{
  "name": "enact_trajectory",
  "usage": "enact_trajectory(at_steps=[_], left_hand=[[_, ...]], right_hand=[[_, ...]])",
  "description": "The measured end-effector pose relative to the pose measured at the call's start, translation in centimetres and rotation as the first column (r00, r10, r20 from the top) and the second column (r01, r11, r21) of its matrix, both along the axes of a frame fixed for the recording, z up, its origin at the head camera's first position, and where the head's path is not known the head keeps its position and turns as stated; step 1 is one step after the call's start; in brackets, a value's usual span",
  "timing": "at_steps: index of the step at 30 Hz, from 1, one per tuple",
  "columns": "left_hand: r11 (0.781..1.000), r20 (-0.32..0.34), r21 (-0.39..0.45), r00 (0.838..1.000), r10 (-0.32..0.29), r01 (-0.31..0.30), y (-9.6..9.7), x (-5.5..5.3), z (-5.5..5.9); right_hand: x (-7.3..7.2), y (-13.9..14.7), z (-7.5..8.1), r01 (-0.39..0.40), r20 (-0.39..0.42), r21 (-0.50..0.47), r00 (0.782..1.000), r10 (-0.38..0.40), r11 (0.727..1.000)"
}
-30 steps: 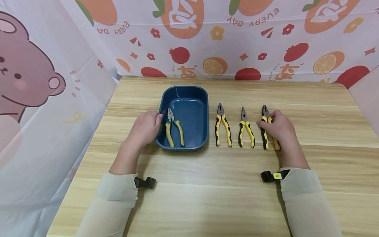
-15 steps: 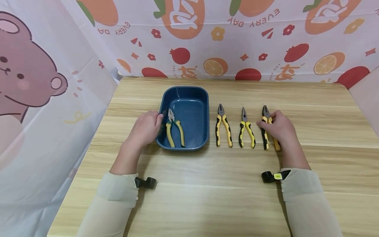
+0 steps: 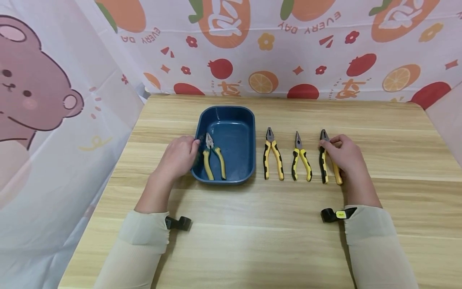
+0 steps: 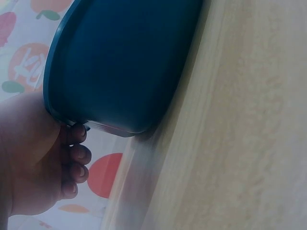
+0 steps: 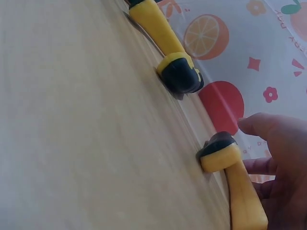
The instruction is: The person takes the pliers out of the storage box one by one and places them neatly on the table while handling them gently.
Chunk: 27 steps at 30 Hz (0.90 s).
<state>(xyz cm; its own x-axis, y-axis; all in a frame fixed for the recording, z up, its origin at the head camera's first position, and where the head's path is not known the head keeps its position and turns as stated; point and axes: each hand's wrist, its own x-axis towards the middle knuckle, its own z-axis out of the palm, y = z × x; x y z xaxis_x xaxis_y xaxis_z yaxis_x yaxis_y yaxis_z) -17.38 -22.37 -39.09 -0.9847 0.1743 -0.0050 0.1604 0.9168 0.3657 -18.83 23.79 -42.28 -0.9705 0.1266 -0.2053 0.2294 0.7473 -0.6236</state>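
Observation:
In the head view, my left hand (image 3: 177, 157) grips the left rim of a blue tray (image 3: 234, 150). The left wrist view has the fingers curled at the tray's edge (image 4: 120, 72). Inside the tray lie pliers with yellow-green handles (image 3: 221, 162). My right hand (image 3: 348, 154) is at the rightmost combination pliers (image 3: 323, 166), its thumb over the part near the joint. Seen from the right wrist, the thumb stands away from a yellow handle (image 5: 244, 196), with the other fingers behind it. Most of the right handle's upper part is hidden by the hand.
Between the tray and my right hand lie combination pliers (image 3: 267, 158) and needle-nose pliers (image 3: 297, 154), heads pointing away from me. All rest on a wooden table (image 3: 231, 241). A fruit-patterned cloth (image 3: 288, 48) hangs behind the table's far edge.
My right hand has shifted slightly to the right, and its thumb has drawn back from across the pliers' left handle. The left hand and tray stay in place.

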Motion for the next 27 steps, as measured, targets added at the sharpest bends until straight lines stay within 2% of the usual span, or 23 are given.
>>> enact_trajectory(at_steps=[3, 6, 10, 12, 15, 20, 22, 25, 27], left_hand=[[1.000, 0.000, 0.004, 1.000, -0.006, 0.006, 0.1, 0.0, 0.1], [1.000, -0.001, 0.001, 1.000, -0.008, 0.008, 0.1, 0.0, 0.0], [1.000, -0.005, 0.000, 1.000, -0.001, 0.001, 0.0, 0.1, 0.0], [1.000, -0.015, 0.001, 1.000, 0.003, -0.003, -0.2, 0.1, 0.1], [1.000, -0.025, 0.002, 1.000, 0.003, -0.003, -0.2, 0.1, 0.1], [1.000, -0.018, 0.002, 1.000, 0.001, -0.001, -0.1, 0.1, 0.1], [1.000, -0.013, 0.002, 1.000, -0.001, 0.001, -0.1, 0.1, 0.1], [1.000, -0.013, 0.004, 1.000, -0.003, 0.003, -0.1, 0.1, 0.1], [1.000, -0.016, 0.006, 1.000, -0.006, 0.006, -0.1, 0.1, 0.1]], right_hand=[[0.0, -0.2, 0.3, 0.000, -0.034, 0.026, 0.999, 0.000, 1.000], [0.3, -1.4, 1.0, -0.014, -0.106, 0.061, 0.994, 0.020, 0.998], [0.9, -5.0, 2.9, -0.074, -0.218, 0.079, 0.972, 0.089, 0.994], [1.1, -7.3, 3.8, -0.133, -0.266, 0.096, 0.951, 0.154, 0.986], [1.6, -10.9, 4.8, -0.229, -0.331, 0.114, 0.908, 0.255, 0.967], [2.5, -16.8, 6.3, -0.385, -0.414, 0.159, 0.810, 0.416, 0.909], [2.7, -18.9, 6.6, -0.447, -0.420, 0.199, 0.765, 0.488, 0.872], [2.8, -21.8, 6.7, -0.531, -0.391, 0.280, 0.698, 0.600, 0.800], [2.7, -23.5, 6.5, -0.570, -0.339, 0.330, 0.672, 0.658, 0.752]])
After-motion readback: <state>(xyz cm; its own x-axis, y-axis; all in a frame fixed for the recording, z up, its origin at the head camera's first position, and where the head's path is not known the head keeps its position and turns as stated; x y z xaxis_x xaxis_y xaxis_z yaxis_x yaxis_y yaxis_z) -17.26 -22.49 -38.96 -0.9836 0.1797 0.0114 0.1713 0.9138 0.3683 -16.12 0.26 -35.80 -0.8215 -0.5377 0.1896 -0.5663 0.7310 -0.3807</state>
